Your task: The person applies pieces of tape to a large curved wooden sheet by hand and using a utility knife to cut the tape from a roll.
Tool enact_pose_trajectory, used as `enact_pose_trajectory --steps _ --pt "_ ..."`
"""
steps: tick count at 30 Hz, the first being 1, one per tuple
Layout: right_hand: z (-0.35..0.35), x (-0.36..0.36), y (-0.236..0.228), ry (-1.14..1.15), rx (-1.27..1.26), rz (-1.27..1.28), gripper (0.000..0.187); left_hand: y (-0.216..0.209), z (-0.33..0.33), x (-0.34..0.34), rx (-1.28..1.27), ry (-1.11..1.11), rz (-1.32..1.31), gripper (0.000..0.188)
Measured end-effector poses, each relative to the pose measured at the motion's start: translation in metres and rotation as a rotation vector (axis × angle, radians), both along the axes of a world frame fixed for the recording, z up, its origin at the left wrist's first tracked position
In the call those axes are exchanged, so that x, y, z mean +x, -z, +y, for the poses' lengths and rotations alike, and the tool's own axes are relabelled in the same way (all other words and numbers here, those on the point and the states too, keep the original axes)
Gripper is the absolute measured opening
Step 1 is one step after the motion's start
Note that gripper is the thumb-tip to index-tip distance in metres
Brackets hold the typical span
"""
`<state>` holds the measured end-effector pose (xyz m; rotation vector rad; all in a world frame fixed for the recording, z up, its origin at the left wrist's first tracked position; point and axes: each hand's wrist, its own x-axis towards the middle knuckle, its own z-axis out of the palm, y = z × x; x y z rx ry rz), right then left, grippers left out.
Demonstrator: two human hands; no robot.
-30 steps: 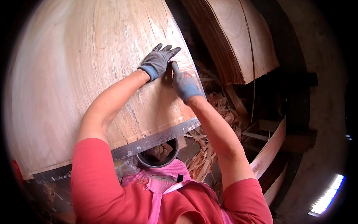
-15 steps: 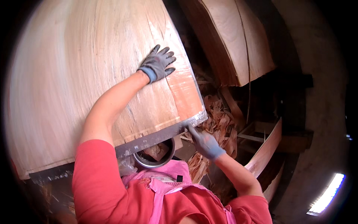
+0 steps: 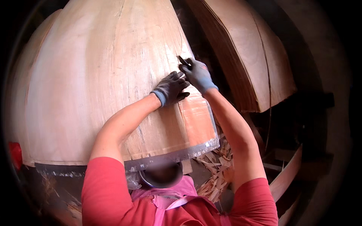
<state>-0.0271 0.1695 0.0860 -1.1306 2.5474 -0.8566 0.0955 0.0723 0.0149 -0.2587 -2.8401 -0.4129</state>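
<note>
A large pale wood veneer sheet (image 3: 102,83) lies on a table in front of me. My left hand (image 3: 171,88), in a grey glove, presses on the veneer near its right side, palm down with the fingers somewhat apart. Just beyond it, my gloved right hand (image 3: 197,73) is closed on a slim knife (image 3: 181,74), whose pale, blade-like end points toward the left fingers. Most of the knife is hidden in the fist. A reddish strip of veneer (image 3: 198,120) runs along the right edge below both hands.
A tall stack of veneer sheets (image 3: 249,56) stands to the right, across a dark gap. Wood scraps (image 3: 217,165) litter the floor by the table's near right corner. The dark table edge (image 3: 151,162) sits above a round metal pot (image 3: 162,177). A board (image 3: 288,173) leans at lower right.
My right hand has moved from the near right corner up beside the left hand, with the knife now showing in it. The left hand remains on the veneer; the view has shifted.
</note>
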Motion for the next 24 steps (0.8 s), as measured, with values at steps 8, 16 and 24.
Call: enact_pose_trajectory --steps 8,16,24 --pt "-0.072 -0.027 0.040 0.007 0.260 0.042 0.030 -0.002 0.014 -0.009 -0.039 -0.049 0.007 0.053" --pt "-0.064 -0.080 0.038 0.085 -0.123 -0.220 0.031 -0.032 0.028 -0.014 -0.212 -0.146 -0.298 0.053" --pt "0.087 -0.290 0.016 0.324 -0.356 0.119 0.026 -0.043 0.034 -0.024 -0.212 -0.119 -0.308 0.048"
